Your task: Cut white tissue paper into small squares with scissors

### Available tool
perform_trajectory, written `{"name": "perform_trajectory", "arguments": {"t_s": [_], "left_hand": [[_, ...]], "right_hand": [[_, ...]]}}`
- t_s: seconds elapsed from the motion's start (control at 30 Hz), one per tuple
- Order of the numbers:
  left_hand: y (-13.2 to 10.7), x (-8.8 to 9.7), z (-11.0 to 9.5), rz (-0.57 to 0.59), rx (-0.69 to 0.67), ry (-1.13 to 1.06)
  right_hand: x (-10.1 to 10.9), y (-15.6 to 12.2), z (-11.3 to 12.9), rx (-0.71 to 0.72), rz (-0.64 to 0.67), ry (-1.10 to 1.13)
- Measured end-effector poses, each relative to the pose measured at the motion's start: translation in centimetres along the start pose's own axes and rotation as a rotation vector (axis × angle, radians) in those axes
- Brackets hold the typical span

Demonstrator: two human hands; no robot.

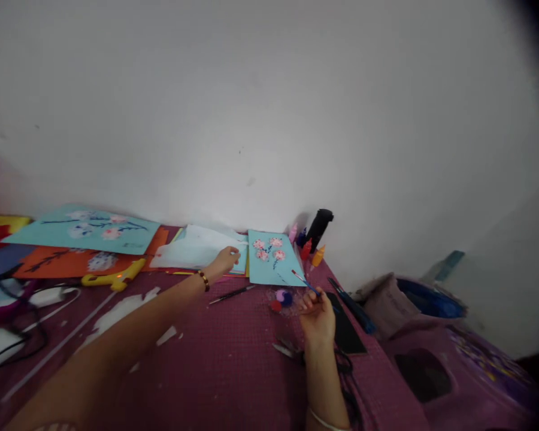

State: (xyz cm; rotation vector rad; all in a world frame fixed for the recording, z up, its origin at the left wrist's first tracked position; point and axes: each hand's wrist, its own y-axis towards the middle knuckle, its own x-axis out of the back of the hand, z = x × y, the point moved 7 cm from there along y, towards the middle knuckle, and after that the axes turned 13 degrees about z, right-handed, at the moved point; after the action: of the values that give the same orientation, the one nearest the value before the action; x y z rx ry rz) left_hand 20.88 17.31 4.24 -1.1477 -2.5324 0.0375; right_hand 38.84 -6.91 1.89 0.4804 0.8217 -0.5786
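My left hand reaches far forward and pinches the edge of a pale blue sheet of paper on a stack of sheets. My right hand is closed around a thin paintbrush whose tip points toward a light blue card painted with pink flowers. Small blobs of red, pink and blue paint lie just left of my right hand. A second brush lies on the maroon cloth between my arms.
Small paint bottles and a black bottle stand by the white wall. A yellow glue gun, painted blue and orange sheets, cables, scissors, a black phone and a bag surround the work area.
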Motion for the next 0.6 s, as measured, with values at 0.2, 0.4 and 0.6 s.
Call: {"name": "perform_trajectory", "arguments": {"t_s": [0.2,0.4,0.6], "left_hand": [[-5.0,12.2,-1.4,-0.113,-0.036,0.224],[-6.6,17.1,1.9,-0.104,-0.036,0.462],[-3.2,15.3,4.2,-0.035,-0.115,0.826]], "right_hand": [[-0.5,-0.2,-1.9,-0.112,0.019,0.028],[-1.5,-1.3,-4.4,-0.191,0.013,-0.025],[-2.0,-2.1,-6.4,-0.263,0.014,-0.100]]}}
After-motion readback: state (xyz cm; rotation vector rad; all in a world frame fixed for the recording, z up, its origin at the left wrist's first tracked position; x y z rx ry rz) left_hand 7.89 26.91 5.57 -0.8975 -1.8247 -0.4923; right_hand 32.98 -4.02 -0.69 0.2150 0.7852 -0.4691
